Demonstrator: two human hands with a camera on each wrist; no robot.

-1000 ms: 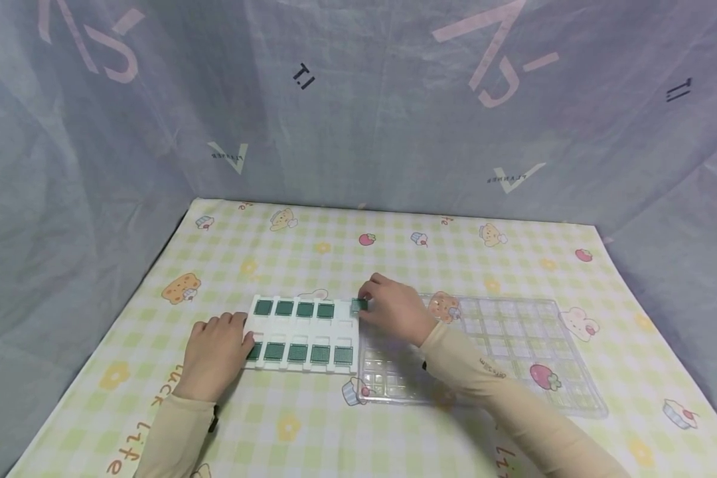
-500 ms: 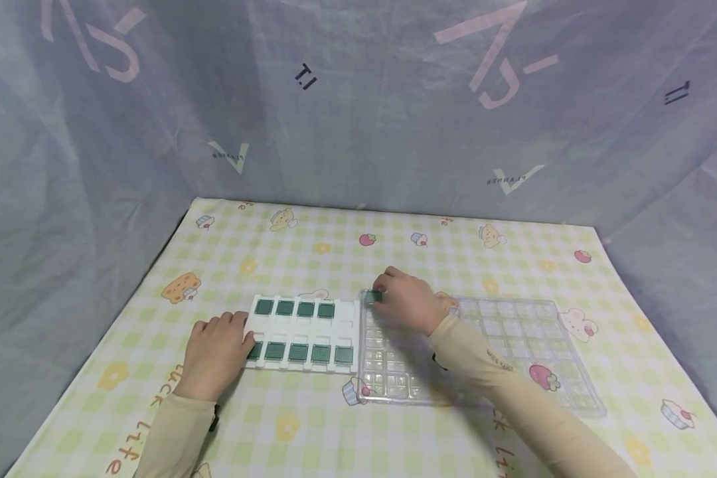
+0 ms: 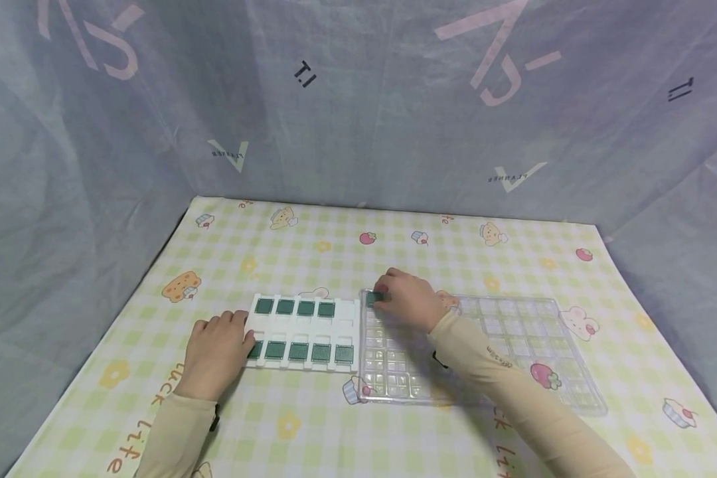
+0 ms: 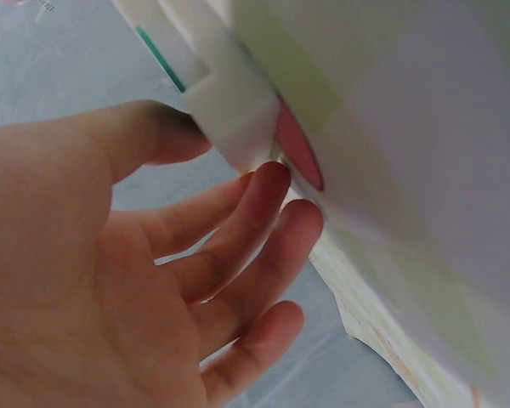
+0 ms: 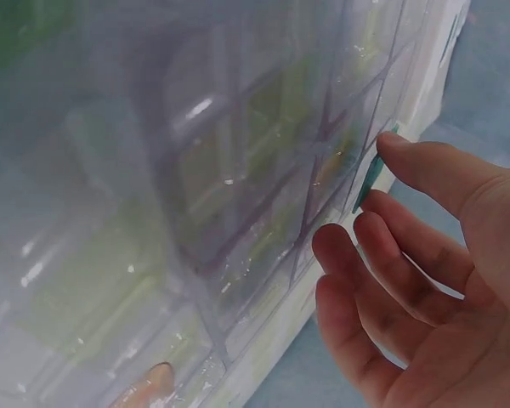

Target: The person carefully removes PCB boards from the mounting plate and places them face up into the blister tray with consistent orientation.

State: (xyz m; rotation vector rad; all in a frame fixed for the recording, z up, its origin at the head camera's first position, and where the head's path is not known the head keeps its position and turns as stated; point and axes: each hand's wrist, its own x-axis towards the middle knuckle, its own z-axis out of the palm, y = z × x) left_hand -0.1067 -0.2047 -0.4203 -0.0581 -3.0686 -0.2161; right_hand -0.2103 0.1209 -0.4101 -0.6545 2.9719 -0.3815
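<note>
A white tray [image 3: 299, 326] carries two rows of small square green circuit boards [image 3: 299, 352]. At its left end my left hand [image 3: 216, 352] holds the edge. In the left wrist view the thumb and fingertips [image 4: 268, 180] meet the tray's corner [image 4: 229, 110]. To the right lies a clear plastic tray [image 3: 502, 325] divided into square compartments. Over its far left corner compartment my right hand [image 3: 411, 300] pinches one green circuit board [image 3: 372, 298]. The right wrist view shows that board [image 5: 371, 181] tilted between thumb and index finger; whether it touches the compartment floor I cannot tell.
The two trays lie side by side on a checked tablecloth [image 3: 311, 265] printed with cartoon food. My right forearm [image 3: 502, 385] crosses the clear tray and covers part of it. A grey curtain [image 3: 358, 133] hangs behind the table and at both sides.
My right hand has moved slightly right with the circuit board, from the white tray's far right end to the clear tray's corner compartment. The left hand has stayed in place.
</note>
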